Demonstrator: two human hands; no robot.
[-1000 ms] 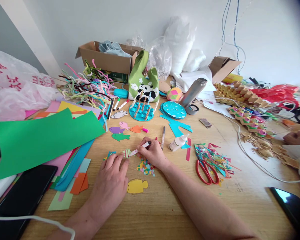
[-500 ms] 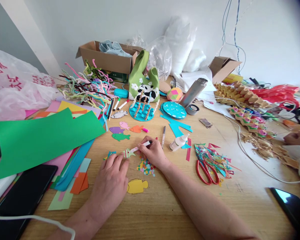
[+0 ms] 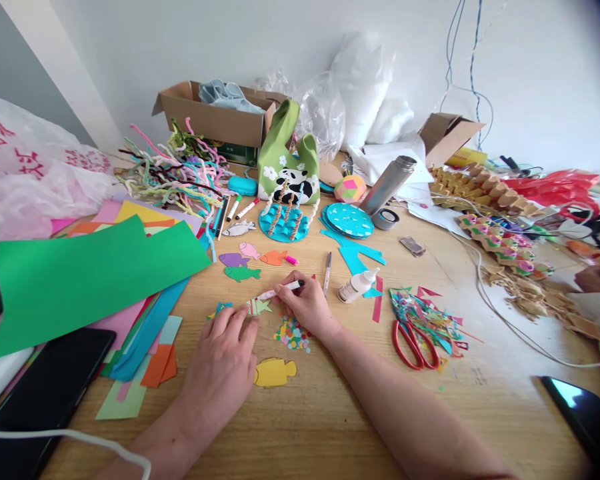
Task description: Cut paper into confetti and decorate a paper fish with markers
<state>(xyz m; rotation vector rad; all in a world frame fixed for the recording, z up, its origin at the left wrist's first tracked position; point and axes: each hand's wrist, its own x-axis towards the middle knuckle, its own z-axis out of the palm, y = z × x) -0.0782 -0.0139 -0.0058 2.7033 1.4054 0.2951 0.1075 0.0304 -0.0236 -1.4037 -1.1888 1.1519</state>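
Note:
A light green paper fish [image 3: 260,306] with red stripes lies flat on the table. The curled fingertips of my left hand [image 3: 225,350] press its left end down and cover part of it. My right hand [image 3: 306,308] is closed in a pinch around a white marker [image 3: 270,293] with a black end, its tip at the fish's upper edge. Under and beside my right hand are small coloured paper dots [image 3: 293,333]. A yellow paper fish [image 3: 275,372] lies just right of my left hand. Purple [image 3: 233,260], green [image 3: 243,273], pink [image 3: 249,251] and orange [image 3: 273,258] paper fish lie beyond.
A white glue bottle [image 3: 359,285], a pen [image 3: 327,273] and red-handled scissors [image 3: 415,343] with paper scraps lie right. Coloured paper sheets [image 3: 100,267] and a black tablet-like device [image 3: 50,400] fill the left. Behind stand a green panda bag [image 3: 287,160] and a metal flask [image 3: 387,183].
The marker's tip has shifted slightly up and left, from the fish's tail to its upper edge, showing more of the tail. My left hand has stayed in place.

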